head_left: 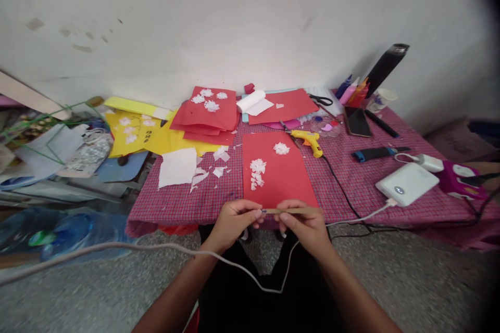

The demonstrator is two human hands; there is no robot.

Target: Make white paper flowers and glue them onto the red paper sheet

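Observation:
My left hand and my right hand meet just over the near edge of the table. Between them runs a thin tan stick, level, with a dark bluish end by my left fingertips. My right fingers are closed round its other part, and my left fingers pinch the dark end. Right behind them lies a red sheet. It bears a white crumpled-paper flower, a second one and several white scraps below that. A yellow hot glue gun rests at the sheet's upper right.
White paper and torn scraps lie left, before stacked red sheets and yellow sheets. Rightward are a phone, a utility knife, paint bottles and a power bank. A white cable crosses my lap.

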